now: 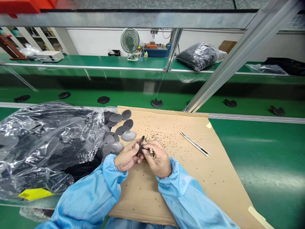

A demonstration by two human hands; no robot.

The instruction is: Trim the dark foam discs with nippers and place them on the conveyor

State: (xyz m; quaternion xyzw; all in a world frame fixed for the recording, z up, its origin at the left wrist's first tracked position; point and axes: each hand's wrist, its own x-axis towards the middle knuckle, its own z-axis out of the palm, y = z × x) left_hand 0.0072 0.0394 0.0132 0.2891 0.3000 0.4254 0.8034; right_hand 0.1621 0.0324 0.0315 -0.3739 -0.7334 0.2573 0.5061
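My left hand (128, 156) is closed on a black oval plastic plate (141, 144), held up nearly edge-on. My right hand (159, 159) is closed too, its fingertips meeting the plate's edge. A small shiny metal piece (152, 153) sticks out between its fingers; its kind is hidden by the grip. Both hands are over a cardboard sheet (190, 184). Tiny black bits (164, 140) lie scattered just beyond them. Left of the hands, several loose grey oval plates (128, 135) lie overlapping.
A clear plastic bag (47, 136) full of dark plates lies at the left. A slim white-and-black cutter-like tool (195, 144) rests on the cardboard's right. Behind, dark curved parts (156, 102) sit along a green conveyor belt (133, 98). A metal post (214, 73) slants up at the right.
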